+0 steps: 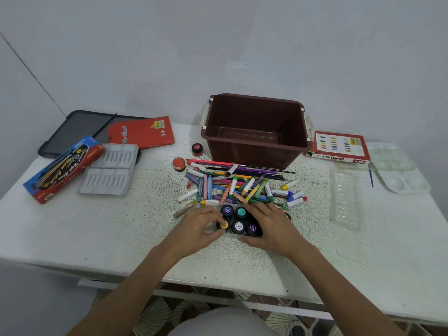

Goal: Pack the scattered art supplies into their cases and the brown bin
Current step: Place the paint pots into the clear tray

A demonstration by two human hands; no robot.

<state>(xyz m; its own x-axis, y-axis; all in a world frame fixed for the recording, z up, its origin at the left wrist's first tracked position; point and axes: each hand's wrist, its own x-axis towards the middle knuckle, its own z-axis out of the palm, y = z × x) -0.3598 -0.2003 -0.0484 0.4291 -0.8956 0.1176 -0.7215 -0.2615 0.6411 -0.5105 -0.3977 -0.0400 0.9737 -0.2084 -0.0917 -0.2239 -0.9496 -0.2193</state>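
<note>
White speckled table point(266, 263), grey wall behind. Brown bin point(254, 99) at 12 o'clock, upright, mouth up. Crayon-and-pen pile point(237, 187) at bin's 6, long pencils lying 9-to-3. Clear jar tray point(231, 235) at pile's 6, long axis 9-to-3, lids up. Left hand point(198, 229) pinching yellow-lidded jar point(224, 224) at tray's 9 end. Right hand point(274, 226) gripping tray's 3 end.

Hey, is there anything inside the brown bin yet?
No, the brown bin shows a bare floor; the crayons and pens lie on the table in front of it.
</note>
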